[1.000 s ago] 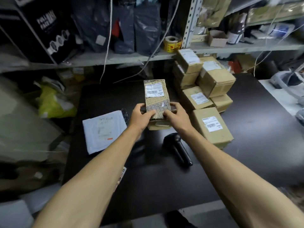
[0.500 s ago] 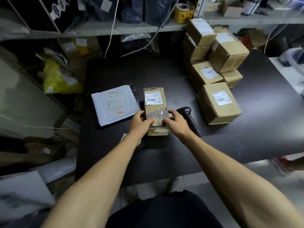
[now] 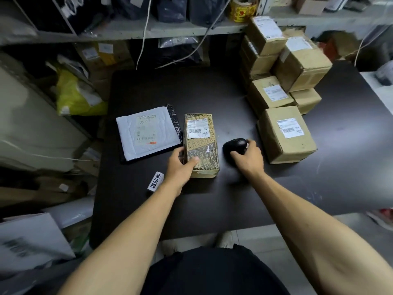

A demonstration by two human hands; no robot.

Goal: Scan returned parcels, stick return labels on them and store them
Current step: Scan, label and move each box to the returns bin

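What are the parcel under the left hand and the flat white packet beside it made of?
The printed parcel looks like cardboard wrapped in glossy lettered tape: boxy edges, sheen. The white mailer seems a padded plastic envelope: faint quilted dimples, soft matte surface; I can't confirm the padding.

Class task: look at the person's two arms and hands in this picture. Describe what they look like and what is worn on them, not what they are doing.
Both forearms are bare up to the frame's edge: no sleeve shows. The left hand and the right hand wear no gloves, and no watch, ring, wristband or marking is visible on either. The only clothing in sight is a black garment on the torso.
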